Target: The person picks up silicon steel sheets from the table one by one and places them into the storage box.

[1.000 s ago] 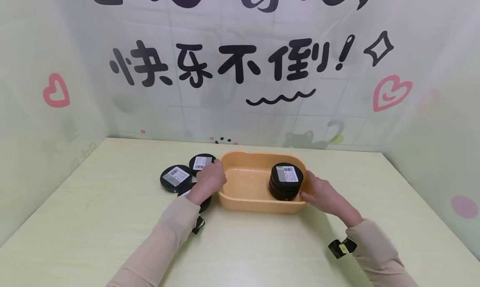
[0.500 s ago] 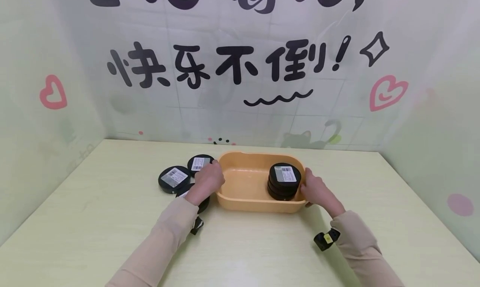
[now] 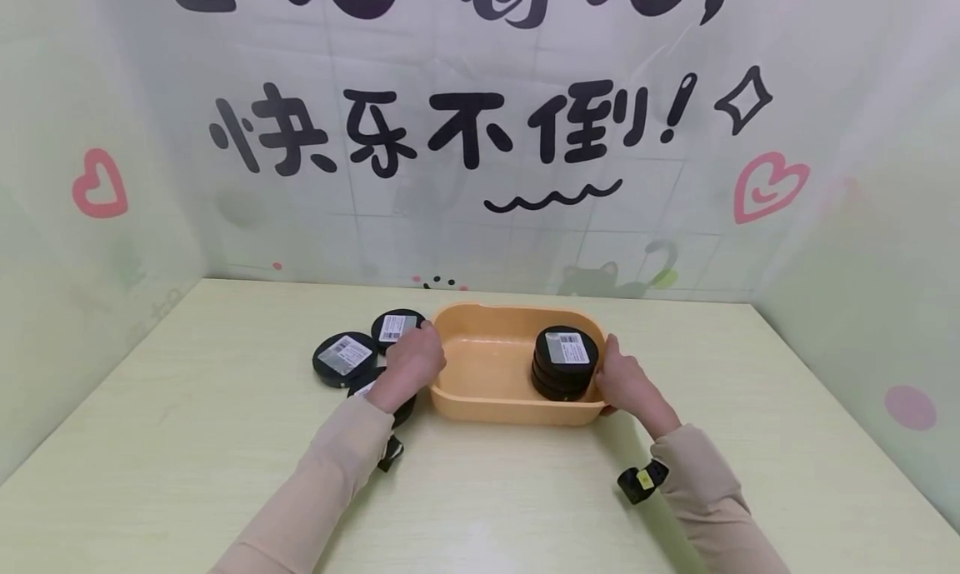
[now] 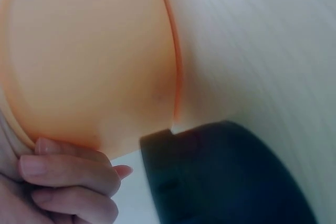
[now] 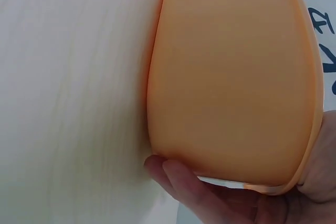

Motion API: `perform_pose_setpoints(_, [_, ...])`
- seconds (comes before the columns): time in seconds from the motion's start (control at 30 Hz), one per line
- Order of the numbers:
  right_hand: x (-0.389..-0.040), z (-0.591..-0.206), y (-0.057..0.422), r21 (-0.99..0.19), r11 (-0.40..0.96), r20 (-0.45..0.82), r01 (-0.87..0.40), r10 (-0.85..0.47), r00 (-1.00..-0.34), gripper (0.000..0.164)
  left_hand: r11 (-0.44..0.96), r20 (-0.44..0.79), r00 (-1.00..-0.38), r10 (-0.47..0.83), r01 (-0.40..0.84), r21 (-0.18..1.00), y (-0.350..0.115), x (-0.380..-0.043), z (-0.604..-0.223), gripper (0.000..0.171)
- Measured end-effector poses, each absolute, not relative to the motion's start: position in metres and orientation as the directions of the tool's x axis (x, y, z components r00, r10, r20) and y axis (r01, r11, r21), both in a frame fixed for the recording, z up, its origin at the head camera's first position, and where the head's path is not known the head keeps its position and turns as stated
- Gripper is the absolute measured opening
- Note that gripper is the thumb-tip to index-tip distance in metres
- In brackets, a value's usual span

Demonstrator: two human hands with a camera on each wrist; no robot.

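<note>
An orange plastic bin (image 3: 491, 410) sits on the table, its long side toward me. My left hand (image 3: 416, 357) grips its left end; in the left wrist view the curled fingers (image 4: 73, 174) press the outer wall below the rim. At the opposite end my right hand (image 3: 628, 382) holds the bin, its fingers (image 5: 184, 179) reaching round the lower outside wall in the right wrist view. Inside the bin, at the right, stands a stack of black round flat containers (image 3: 566, 361), the top one with a white-and-silver label.
Left of the bin lie similar black containers: one at the far left (image 3: 345, 357), another behind my left hand (image 3: 394, 327), and a third (image 3: 405, 411) partly hidden under my left wrist. A printed wall sheet (image 3: 465, 241) stands behind the pale wooden table (image 3: 525, 507).
My right hand has lowered and tightened at the bin's right end, its wrist and forearm shifting left. My left hand keeps its place on the bin. The view has drifted slightly.
</note>
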State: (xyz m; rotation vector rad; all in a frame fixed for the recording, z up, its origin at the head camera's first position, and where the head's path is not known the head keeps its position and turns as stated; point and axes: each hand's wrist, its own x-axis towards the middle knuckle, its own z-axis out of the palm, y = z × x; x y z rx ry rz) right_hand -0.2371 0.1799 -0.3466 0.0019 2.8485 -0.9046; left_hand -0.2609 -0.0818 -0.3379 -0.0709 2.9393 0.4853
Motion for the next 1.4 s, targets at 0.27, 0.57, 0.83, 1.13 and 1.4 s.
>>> perform_pose_setpoints(0.27, [-0.239, -0.346, 0.179, -0.545, 0.835, -0.166, 0.074, -0.020, -0.986, 0.054, 0.916, -0.186, -0.982, -0.029, -0.101, 0.389, -0.085, -0.263, -0.340, 0.042])
perform_pose_setpoints(0.57, [-0.238, -0.347, 0.178, -0.521, 0.853, -0.110, 0.031, -0.031, -0.993, 0.053, 0.833, -0.136, -0.977, 0.163, 0.063, 0.549, -0.102, -0.255, -0.341, 0.031])
perform_pose_setpoints(0.83, [-0.238, -0.346, 0.178, -0.513, 0.856, -0.137, 0.068, -0.004, -0.991, 0.057, 0.717, -0.038, -0.936, 0.351, 0.242, 0.653, -0.124, -0.251, -0.339, 0.030])
perform_pose_setpoints(1.13, [-0.237, -0.349, 0.179, -0.522, 0.852, -0.116, 0.048, -0.015, -0.993, 0.054, 0.772, -0.049, -0.911, 0.409, 0.316, 0.551, -0.152, -0.243, -0.329, 0.080])
perform_pose_setpoints(1.4, [-0.236, -0.348, 0.179, -0.528, 0.848, -0.111, 0.043, -0.019, -0.994, 0.050, 0.873, -0.242, -0.894, 0.377, 0.255, 0.416, -0.151, -0.224, -0.322, 0.102])
